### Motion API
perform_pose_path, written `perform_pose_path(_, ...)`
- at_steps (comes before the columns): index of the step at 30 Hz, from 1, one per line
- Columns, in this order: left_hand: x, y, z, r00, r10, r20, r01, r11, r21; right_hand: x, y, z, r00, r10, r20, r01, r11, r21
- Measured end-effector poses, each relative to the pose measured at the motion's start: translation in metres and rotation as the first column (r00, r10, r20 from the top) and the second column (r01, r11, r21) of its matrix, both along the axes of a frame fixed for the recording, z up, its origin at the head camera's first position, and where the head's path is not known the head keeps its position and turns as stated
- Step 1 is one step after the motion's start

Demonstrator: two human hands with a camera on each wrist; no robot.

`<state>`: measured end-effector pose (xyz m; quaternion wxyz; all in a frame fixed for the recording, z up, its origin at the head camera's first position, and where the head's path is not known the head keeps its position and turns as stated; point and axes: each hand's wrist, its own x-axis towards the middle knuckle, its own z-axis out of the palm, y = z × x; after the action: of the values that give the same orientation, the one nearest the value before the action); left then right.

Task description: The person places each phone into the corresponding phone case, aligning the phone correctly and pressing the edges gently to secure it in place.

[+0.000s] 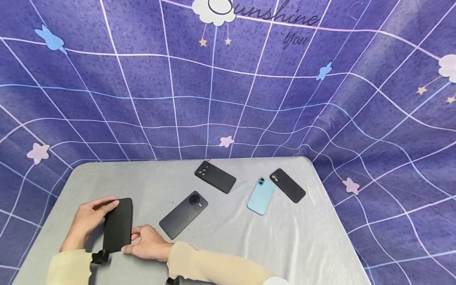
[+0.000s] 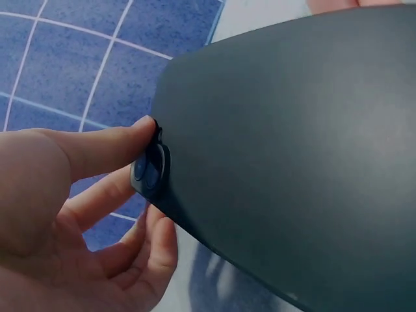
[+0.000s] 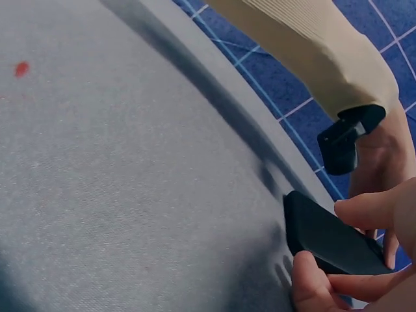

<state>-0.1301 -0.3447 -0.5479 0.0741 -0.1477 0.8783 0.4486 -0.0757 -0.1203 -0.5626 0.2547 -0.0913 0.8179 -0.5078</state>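
Observation:
Both hands hold a black phone [image 1: 118, 226] above the left part of the table. My left hand [image 1: 88, 217] pinches its upper left corner, thumb on the face towards me. In the left wrist view, round camera lenses show beside the left thumb, on the phone's matte dark back [image 2: 279, 143]; whether a case covers it I cannot tell. My right hand [image 1: 147, 242] grips the lower right edge between thumb and fingers. Nearest on the right lies a dark grey phone [image 1: 183, 215] with a round camera ring, back up.
Behind the grey phone lies a black phone case [image 1: 215, 178] with camera holes. Further right are a light teal phone [image 1: 261, 196] and another black case [image 1: 287, 186]. A grey cloth covers the table [image 1: 221, 253]; a blue patterned curtain [image 1: 192, 99] stands behind.

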Motion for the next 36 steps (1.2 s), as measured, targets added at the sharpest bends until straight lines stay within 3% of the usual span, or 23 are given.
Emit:
perform_pose_path(9, -0.003, -0.001, -0.01, 1.0, 0.006, 0.011, -0.006, 0.999, -0.037, 0.004, 0.003, -0.001, 0.998, 0.054, -0.016, -0.054, 0.998, 0.024)
perform_pose_path(15, -0.006, 0.004, -0.017, 1.0, 0.001, -0.02, -0.003, 0.995, -0.105, 0.002, 0.006, -0.003, 0.999, 0.047, 0.02, -0.047, 0.999, -0.001)
perform_pose_path(20, -0.009, 0.009, -0.023, 1.0, 0.01, -0.003, -0.01, 0.99, -0.14, 0.002, 0.008, -0.005, 0.998, 0.037, 0.043, -0.036, 0.999, -0.004)
perform_pose_path(29, -0.01, 0.004, -0.02, 0.999, -0.024, 0.024, 0.028, 0.983, -0.181, 0.003, 0.005, -0.002, 0.997, 0.05, 0.067, -0.048, 0.998, -0.03)
perform_pose_path(36, -0.01, -0.001, -0.018, 0.999, -0.04, 0.032, 0.045, 0.986, -0.163, -0.001, 0.004, 0.001, 0.994, 0.077, 0.072, -0.075, 0.997, -0.034)
